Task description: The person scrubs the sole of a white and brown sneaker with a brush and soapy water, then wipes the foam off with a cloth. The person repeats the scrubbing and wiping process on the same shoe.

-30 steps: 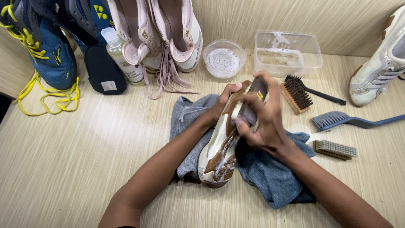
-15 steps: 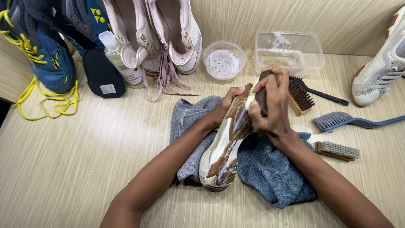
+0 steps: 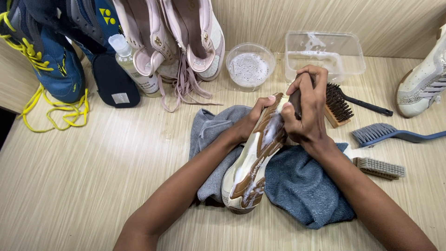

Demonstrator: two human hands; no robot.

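Note:
My left hand (image 3: 251,122) grips a white shoe with a brown sole (image 3: 254,155), held sole up and on its side over a grey-blue towel (image 3: 304,183). My right hand (image 3: 306,109) is closed around a dark brush handle (image 3: 294,96) pressed against the soapy toe end of the sole. White foam covers part of the sole. The brush's bristles are hidden by my fingers.
Behind stand a round bowl of foamy liquid (image 3: 250,66) and a clear plastic tub (image 3: 325,52). Three more brushes lie at right: wooden (image 3: 338,106), blue-handled (image 3: 388,134), small pale (image 3: 378,168). Pink shoes (image 3: 183,35), blue shoes with yellow laces (image 3: 49,60), a cleaner bottle (image 3: 132,65) and a white shoe (image 3: 425,83) line the wall.
My right hand with the brush has slid from the middle of the sole up to its toe end. The shoe and my left hand have stayed nearly still.

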